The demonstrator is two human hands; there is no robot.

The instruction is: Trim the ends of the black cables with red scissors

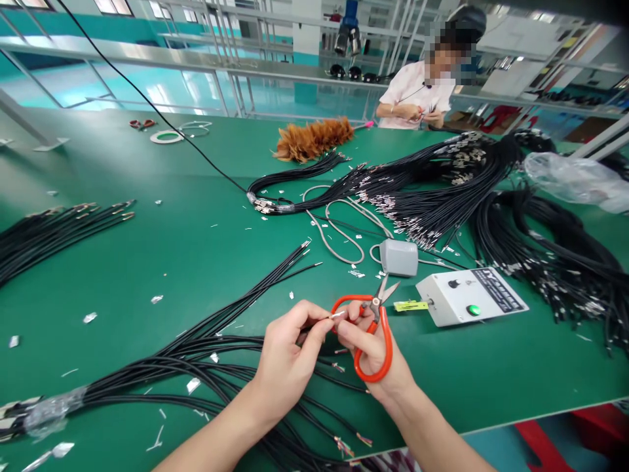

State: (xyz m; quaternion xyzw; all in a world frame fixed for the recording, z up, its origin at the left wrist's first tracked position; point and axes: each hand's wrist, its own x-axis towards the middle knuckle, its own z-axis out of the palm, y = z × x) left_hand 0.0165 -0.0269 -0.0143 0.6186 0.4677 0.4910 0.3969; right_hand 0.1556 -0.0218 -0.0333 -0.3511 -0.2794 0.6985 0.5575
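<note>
Head view: left hand point(285, 357) is pinching a thin, limp cable end point(338, 315) at worktop point(196, 249) six o'clock; right hand point(373, 344) is clenching light, sharp orange scissors point(376, 328) by the loops.

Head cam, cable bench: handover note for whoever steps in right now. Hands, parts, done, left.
Left hand: pinches the end of a black cable between thumb and fingers.
Right hand: orange scissors hooked over the fingers, fingertips at the same cable end.
Parts: loose black cable bundle under the hands on the green table; white test box to the right; big cable pile behind it.
Done: cannot tell how many ends are finished; trimmings litter the table.
Left: the held end is in work.
</note>
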